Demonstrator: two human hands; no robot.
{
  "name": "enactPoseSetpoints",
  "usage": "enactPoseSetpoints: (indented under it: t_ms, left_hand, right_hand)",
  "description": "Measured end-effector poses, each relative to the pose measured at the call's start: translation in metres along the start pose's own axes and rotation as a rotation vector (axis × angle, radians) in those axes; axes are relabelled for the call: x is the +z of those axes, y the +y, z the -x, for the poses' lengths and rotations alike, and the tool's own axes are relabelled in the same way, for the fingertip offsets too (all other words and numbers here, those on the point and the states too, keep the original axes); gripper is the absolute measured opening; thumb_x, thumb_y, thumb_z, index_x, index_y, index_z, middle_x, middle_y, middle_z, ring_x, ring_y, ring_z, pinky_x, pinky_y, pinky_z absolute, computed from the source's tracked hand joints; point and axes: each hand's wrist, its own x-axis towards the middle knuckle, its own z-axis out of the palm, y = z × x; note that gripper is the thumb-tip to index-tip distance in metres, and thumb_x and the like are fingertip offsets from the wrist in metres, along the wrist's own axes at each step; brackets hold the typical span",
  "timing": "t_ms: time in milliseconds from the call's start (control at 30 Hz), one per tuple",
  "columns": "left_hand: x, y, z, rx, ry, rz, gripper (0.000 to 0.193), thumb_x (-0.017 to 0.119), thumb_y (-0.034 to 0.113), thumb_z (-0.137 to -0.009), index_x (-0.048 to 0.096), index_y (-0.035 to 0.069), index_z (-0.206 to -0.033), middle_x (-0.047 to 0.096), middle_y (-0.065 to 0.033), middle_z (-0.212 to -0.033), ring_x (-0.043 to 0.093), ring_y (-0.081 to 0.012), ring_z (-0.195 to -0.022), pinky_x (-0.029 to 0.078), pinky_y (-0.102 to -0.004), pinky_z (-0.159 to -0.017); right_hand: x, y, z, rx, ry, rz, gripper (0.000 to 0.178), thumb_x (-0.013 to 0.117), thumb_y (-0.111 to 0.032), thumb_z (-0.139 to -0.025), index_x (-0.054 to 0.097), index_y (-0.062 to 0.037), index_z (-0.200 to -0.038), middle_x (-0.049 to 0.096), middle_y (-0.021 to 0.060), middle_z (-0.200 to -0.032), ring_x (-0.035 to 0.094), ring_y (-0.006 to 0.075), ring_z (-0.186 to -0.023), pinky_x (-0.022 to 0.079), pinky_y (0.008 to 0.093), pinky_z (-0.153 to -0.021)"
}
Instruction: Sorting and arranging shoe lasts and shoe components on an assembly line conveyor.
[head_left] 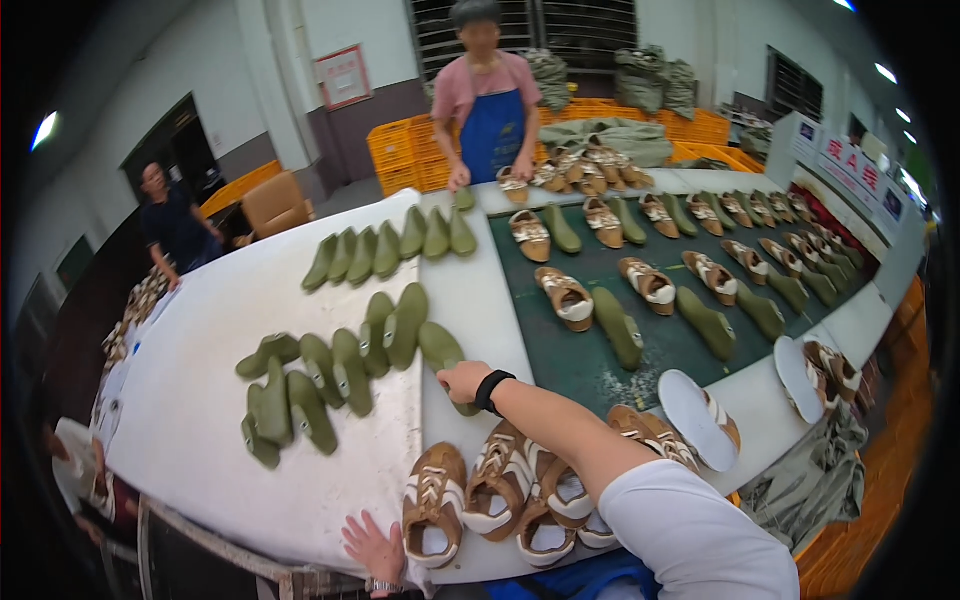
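My right hand (pixel 463 383) reaches across the white table and is closed round the end of a green shoe last (pixel 438 347). Just left of it stands another green last (pixel 405 325), one of several grouped on the white table. My left hand (pixel 375 548) lies low at the table's near edge, fingers spread, holding nothing. Beside it is a brown and white sneaker (pixel 436 495), first in a cluster of sneakers along the near edge. Under my right forearm some of these shoes are partly hidden.
A green conveyor belt (pixel 640 385) carries rows of sneakers and lasts on the right. A co-worker in a blue apron (pixel 497 130) handles a sneaker (pixel 513 186) across the table. Orange crates (pixel 395 145) stand behind. Another person (pixel 180 220) is at far left.
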Motion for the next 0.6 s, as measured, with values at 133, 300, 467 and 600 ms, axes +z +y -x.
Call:
enactPoseSetpoints:
  t_ms: [133,300,467,600]
  left_hand:
    - [-0.004,-0.003,0.001,-0.006,-0.016,-0.069,0.075,0.047,0.052,-0.085,0.022,0.009,-0.141,0.01,-0.0217,-0.147,0.008,-0.0453,-0.133,0.013,-0.0605,-0.103]
    - [-0.016,0.019,0.006,0.083,0.184,-0.306,0.059,0.045,0.046,-0.09,0.036,0.01,-0.135,0.034,-0.0228,-0.138,0.036,-0.0398,-0.123,0.032,-0.0537,-0.097]
    - [-0.015,0.011,0.002,0.077,0.058,-0.189,0.073,0.036,0.06,-0.087,0.026,0.012,-0.141,0.022,-0.0244,-0.144,0.023,-0.0457,-0.129,0.023,-0.0575,-0.101]
    - [-0.015,0.011,0.005,0.057,0.07,-0.246,0.072,0.038,0.057,-0.087,0.026,0.011,-0.141,0.024,-0.0239,-0.143,0.025,-0.0447,-0.128,0.027,-0.0566,-0.099]
  right_hand:
    - [-0.021,0.061,0.014,0.002,-0.006,-0.011,0.022,0.053,-0.015,-0.071,0.058,-0.016,-0.093,0.064,0.0124,-0.086,0.061,0.0315,-0.083,0.047,0.0418,-0.071]
    - [-0.029,0.125,0.058,0.106,0.04,-0.079,0.018,0.051,-0.018,-0.075,0.056,-0.015,-0.093,0.064,0.0119,-0.086,0.061,0.0311,-0.084,0.046,0.0417,-0.071]
    - [-0.018,0.139,0.092,0.13,0.049,-0.208,0.018,0.052,-0.023,-0.077,0.057,-0.0156,-0.093,0.064,0.0108,-0.087,0.061,0.0311,-0.083,0.046,0.0419,-0.072]
    - [0.017,0.149,0.104,0.194,-0.042,-0.129,0.017,0.051,-0.022,-0.076,0.061,-0.0156,-0.088,0.065,0.0109,-0.087,0.061,0.0307,-0.083,0.047,0.0406,-0.072]
